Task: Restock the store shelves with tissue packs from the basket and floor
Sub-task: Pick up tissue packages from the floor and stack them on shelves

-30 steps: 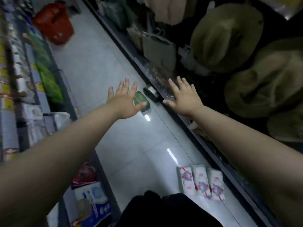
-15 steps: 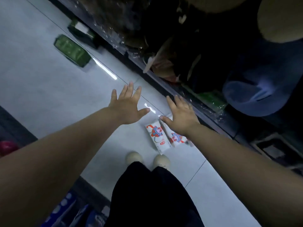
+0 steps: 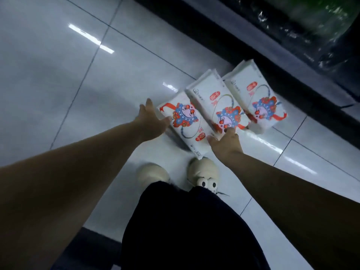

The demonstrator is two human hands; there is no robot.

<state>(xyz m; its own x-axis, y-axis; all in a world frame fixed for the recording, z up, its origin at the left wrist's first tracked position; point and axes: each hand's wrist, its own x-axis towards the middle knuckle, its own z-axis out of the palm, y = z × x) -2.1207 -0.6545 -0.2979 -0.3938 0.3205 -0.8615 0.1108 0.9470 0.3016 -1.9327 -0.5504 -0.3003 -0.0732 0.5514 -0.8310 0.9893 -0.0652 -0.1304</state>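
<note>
Now my left hand spreads open beside the leftmost tissue pack; my right hand, open and empty too, hovers at the middle pack.

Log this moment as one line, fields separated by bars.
phase: reach | left hand: open, at left pack | right hand: open, at middle pack | right pack: on floor

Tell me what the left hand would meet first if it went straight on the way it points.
The leftmost tissue pack on the floor: the left hand is open right beside its edge and aimed at it. It may already touch the pack; depth is unclear from above.
</note>
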